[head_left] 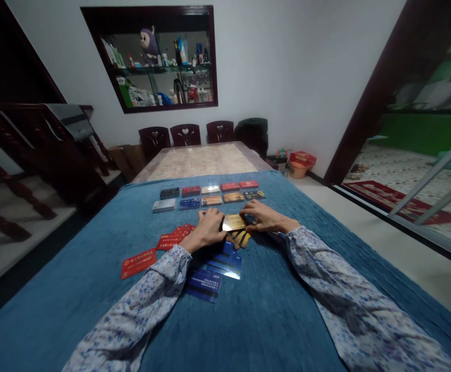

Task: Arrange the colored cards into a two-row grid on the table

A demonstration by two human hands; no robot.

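Note:
A gold card [233, 222], perhaps the top of a small stack, is held level between my two hands. My left hand [208, 228] grips its left end, fingers closed; my right hand [266, 217] has its fingers curled round the right end. Just below lie fanned black-and-yellow cards [242, 238]. Blue cards [225, 261] overlap nearer to me, partly hidden by my left hand, with another blue card [204, 285] in front. To the left, red cards [173, 236] are spread out, and one red card [139, 262] lies nearest the left sleeve.
Beyond my hands, neat card stacks stand in two rows, including a silver stack [164, 205], a black stack [170, 192] and a red stack [249, 184]. A blue cloth [279, 310] covers the near table; its bare marble-like top [202, 157] shows farther off. Chairs [185, 135] stand behind.

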